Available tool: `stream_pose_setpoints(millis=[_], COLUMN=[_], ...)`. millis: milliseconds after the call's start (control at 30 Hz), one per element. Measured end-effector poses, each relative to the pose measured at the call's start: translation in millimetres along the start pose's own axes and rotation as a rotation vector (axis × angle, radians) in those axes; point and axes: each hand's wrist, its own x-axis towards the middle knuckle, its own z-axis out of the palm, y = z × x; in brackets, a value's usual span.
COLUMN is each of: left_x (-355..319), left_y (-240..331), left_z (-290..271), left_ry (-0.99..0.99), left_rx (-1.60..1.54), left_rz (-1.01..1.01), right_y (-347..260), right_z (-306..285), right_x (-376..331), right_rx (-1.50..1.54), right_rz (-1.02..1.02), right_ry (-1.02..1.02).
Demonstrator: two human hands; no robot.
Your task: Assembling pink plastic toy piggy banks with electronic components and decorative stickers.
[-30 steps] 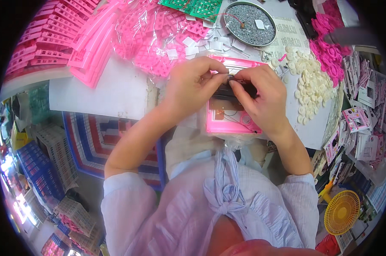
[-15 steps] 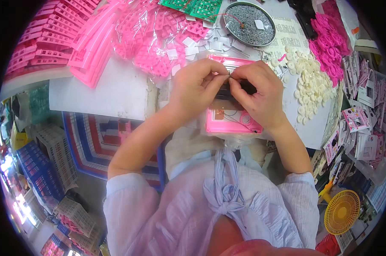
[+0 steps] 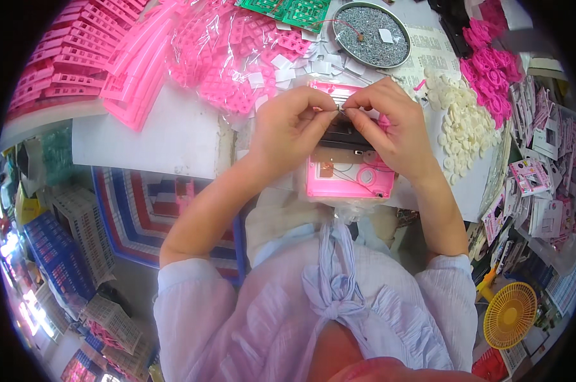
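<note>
A pink plastic toy casing (image 3: pixel 315 189) lies open before me, with a black part (image 3: pixel 342 137) across its middle and thin wires in its lower half. Over its upper half my left hand (image 3: pixel 287 130) and my right hand (image 3: pixel 404 130) meet, thumbs and forefingers pinched. The fingertips almost touch around something thin and tiny, too small to name. A bit of magenta plastic (image 3: pixel 384 121) shows beside my right palm; whether that hand holds it I cannot tell.
A round metal dish (image 3: pixel 337 41) of small grey metal pieces stands behind. Green circuit boards (image 3: pixel 304 13), bagged pink button pads (image 3: pixel 237 79) and pink shells (image 3: pixel 132 95) lie left. White plastic pieces (image 3: pixel 460 137) and magenta parts (image 3: pixel 491 70) are piled right. A blue-rimmed crate (image 3: pixel 103 204) stands lower left.
My right hand has turned and its fingers have shifted, uncovering the magenta bit and more of the black part. The left hand has barely moved. A dark grey shape has appeared at the upper right.
</note>
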Motion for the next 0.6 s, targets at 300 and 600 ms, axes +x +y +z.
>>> stream_pose_setpoints(millis=[300, 600], left_x=[-0.8, 0.3], left_y=[-2.9, -2.6], left_z=[3.5, 0.8], left_ry=[0.026, 0.017], left_rx=[-0.060, -0.014], left_rz=[-0.008, -0.030], right_y=[-1.1, -6.4], right_z=[2.2, -1.4], right_x=[-2.8, -1.4], right_rx=[-0.012, -0.087], right_rz=[-0.049, -0.078], right_ry=[0.041, 0.170])
